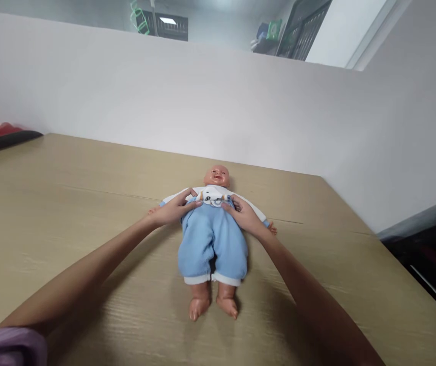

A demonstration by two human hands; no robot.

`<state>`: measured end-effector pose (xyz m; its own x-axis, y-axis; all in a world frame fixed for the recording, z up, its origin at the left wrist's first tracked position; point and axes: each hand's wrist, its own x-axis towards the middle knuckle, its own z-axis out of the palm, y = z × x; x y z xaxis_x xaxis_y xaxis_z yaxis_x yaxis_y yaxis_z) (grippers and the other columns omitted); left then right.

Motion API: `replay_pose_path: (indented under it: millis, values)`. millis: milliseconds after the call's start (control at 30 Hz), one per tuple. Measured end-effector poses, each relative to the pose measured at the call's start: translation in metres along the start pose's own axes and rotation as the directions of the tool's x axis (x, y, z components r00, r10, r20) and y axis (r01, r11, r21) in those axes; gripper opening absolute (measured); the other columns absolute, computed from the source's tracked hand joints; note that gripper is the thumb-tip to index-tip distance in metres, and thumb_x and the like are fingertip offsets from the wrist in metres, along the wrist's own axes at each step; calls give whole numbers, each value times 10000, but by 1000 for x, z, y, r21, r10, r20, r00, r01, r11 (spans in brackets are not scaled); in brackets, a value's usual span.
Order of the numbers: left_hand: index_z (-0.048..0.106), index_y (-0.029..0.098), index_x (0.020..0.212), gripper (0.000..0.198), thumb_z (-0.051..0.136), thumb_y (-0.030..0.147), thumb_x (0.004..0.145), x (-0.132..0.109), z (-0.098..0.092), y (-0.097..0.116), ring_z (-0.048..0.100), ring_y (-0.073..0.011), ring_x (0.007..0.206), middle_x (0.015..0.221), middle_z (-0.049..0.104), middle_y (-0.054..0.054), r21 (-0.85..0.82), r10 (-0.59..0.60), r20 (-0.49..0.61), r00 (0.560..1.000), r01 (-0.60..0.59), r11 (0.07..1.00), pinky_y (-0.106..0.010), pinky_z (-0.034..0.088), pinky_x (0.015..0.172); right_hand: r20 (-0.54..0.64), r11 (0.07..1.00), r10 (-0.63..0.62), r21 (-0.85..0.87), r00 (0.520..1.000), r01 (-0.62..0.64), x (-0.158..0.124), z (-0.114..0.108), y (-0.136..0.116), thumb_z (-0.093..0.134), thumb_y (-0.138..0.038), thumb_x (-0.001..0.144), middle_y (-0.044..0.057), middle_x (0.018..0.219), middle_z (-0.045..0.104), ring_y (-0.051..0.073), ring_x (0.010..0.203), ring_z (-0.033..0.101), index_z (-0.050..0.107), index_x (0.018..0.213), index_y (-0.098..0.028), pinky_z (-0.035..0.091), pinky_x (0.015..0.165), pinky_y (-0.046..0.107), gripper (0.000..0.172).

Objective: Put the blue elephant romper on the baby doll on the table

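Observation:
A baby doll (216, 176) lies on its back on the wooden table, head toward the wall and bare feet toward me. It wears a white long-sleeved top (213, 195) with a printed animal face and light blue pants (213, 236) with white cuffs. My left hand (175, 207) pinches cloth at the left side of the waist, thumb and fingers closed on the pants' top edge. On the other side, my right hand (243, 211) grips the waist edge the same way. The doll's arms stretch out to both sides, partly behind my hands.
The wooden table (88, 173) reaches back to a white wall (145, 91) with a window opening above. At the far left lies a red and black object (0, 133). Dark items (419, 259) stand beyond the table's right edge.

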<state>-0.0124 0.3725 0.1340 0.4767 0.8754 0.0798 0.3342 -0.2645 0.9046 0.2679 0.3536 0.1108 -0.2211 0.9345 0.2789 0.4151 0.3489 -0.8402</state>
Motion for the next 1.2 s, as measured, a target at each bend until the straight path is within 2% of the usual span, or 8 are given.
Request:
replay_pose_path:
  millis: [233,333,433,567,700,833,933,1200]
  values:
    - [666,197,949,531,647,725,908,12,10,-11,529,-184,775,848,617,2,189,22,-102,995,-2,982,-288,395,694,-147,991,112,-60,983,-122,3,7,7,699,-612,909,46,919,751,259,866,679,693,960,-215,546,839,376,400]
    - [701,199,964,517,634,711,939,-9,-7,-19,605,-221,858,905,673,-15,227,8,60,998,-22,974,-307,455,781,-51,985,110,-131,993,-116,-17,-10,6,697,-613,913,61,954,754,282,934,672,707,908,-216,532,915,400,397]
    - [732,217,1207,491,718,617,922,-34,-24,-31,641,-316,1225,1293,726,-79,159,33,245,969,-74,984,-384,480,1069,66,990,127,-65,990,-123,-43,-31,13,627,-599,943,62,997,742,290,1005,659,712,907,-230,525,982,410,380]
    - [669,226,1422,640,812,511,868,-52,-25,-43,505,-357,1499,1580,593,-130,32,107,276,955,-120,992,-470,350,1283,211,988,145,12,967,-151,-74,-47,33,706,-554,865,69,1109,729,318,1190,621,739,982,-245,470,1130,441,332]
    - [639,239,1484,667,771,469,873,-52,-3,-47,516,-363,1499,1588,610,-105,-98,56,192,980,-37,994,-471,376,1278,103,970,178,152,979,-192,-88,-35,46,793,-528,799,61,1153,718,304,1216,613,732,1085,-261,457,1150,425,396]
    - [644,210,1436,639,704,459,851,-51,24,-49,569,-350,1431,1514,668,-114,-326,-109,-1,994,102,940,-464,426,1228,-85,873,362,381,928,-305,-91,-10,47,756,-481,780,-8,842,630,222,831,604,633,932,-278,548,800,322,282]
    - [668,185,1314,558,690,475,837,-52,36,-47,663,-323,1238,1295,760,-118,-508,-260,2,965,226,831,-440,518,1071,-93,848,390,423,916,-319,-90,0,46,675,-465,807,-32,729,553,202,696,545,557,879,-288,509,664,297,224]
    - [664,221,983,290,636,245,695,-47,45,-38,650,-289,1067,975,750,-56,-709,-195,89,977,199,676,-407,521,927,-59,870,317,415,946,-266,-86,4,56,717,-610,813,47,989,764,278,975,704,647,1052,-289,594,931,424,406]
